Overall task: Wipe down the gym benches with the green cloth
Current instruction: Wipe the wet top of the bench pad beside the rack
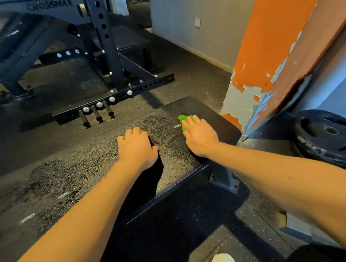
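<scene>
The green cloth (183,121) is lying flat on the far end of the black bench (83,172), mostly hidden beneath the right hand (200,136), with only its edge showing beyond the fingertips. The right fingers (196,120) are lying nearly straight and close together, pressing the cloth onto the pad rather than pinching it, palm down. To do this stroke well, the palm should be spreading even pressure across the cloth while it is travelling in long, overlapping passes along the pad, right out to the rounded far corner and both side edges. The mottled, damp-looking patches nearer the person seem to be marking ground that is already wetted, so the darker far end is probably the part needing attention. A flat hand risks sliding off the cloth, so the fingertips ought to be dragging it along with them. The left hand (137,147) is resting on the middle of the pad, well apart from the cloth, its fingers (134,132) curled under with knuckles up, holding nothing and apparently bracing the body. Beyond the bench, a peeling orange pillar (260,55) is standing just beside its far end, a weight plate (324,135) is lying to the right, and a black rack (104,38) is standing to the left.
</scene>
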{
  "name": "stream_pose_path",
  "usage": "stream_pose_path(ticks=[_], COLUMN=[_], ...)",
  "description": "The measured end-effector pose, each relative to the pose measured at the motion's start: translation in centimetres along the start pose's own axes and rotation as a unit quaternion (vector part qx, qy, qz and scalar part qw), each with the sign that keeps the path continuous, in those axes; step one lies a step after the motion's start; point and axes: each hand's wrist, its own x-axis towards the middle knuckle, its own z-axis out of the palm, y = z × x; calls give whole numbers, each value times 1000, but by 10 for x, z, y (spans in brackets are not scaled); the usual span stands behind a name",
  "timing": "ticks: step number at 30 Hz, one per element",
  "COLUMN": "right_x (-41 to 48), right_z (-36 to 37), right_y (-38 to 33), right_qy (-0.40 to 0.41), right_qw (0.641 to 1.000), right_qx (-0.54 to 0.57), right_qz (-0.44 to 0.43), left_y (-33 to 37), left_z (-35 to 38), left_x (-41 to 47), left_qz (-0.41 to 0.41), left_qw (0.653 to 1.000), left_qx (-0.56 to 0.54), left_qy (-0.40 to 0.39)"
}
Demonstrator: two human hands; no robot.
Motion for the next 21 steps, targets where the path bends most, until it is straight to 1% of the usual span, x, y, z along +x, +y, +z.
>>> stream_pose_path(ticks=[3, 5, 6, 8, 10, 11, 12, 13, 15, 18, 19, 21], right_x=[-23, -30, -23, -1, 21, 26, 28, 24, 5, -15, -7, 20], right_z=[8, 2, 1, 0, -2, -1, 1, 5, 11, 3, 1, 0], right_y=[-36, -30, -20, 6, 22, 19, 10, -2, -26, -26, -17, -2], right_qy=[-9, -29, -31, -28, -30, -30, -25, -11, 1, -39, -40, -51], right_qw=[994, 985, 984, 990, 998, 999, 1000, 1000, 996, 979, 979, 986], right_qx=[54, 106, 111, 67, 19, 13, 10, 8, 36, 112, 108, 68], right_qz=[-97, -136, -139, -118, -49, -16, -2, -14, -83, -163, -171, -146], left_y=[-6, -9, -10, -12, -12, -12, -13, -12, -11, -11, -11, -13], left_z=[5, 6, 6, 5, 4, 5, 5, 5, 7, 8, 9, 8], left_x=[4, 6, 7, 8, 6, 5, 5, 5, 5, 3, 2, 1], left_qz=[-29, -26, -23, -19, -16, -18, -19, -21, -23, -17, -14, -12], left_qw=[1000, 1000, 1000, 1000, 1000, 1000, 1000, 1000, 1000, 1000, 1000, 1000], left_qx=[2, 4, 3, -3, -9, -12, -15, -14, -6, -7, -9, -16], left_qy=[3, -9, -12, -16, -15, -15, -14, -12, -5, 4, 7, 4])
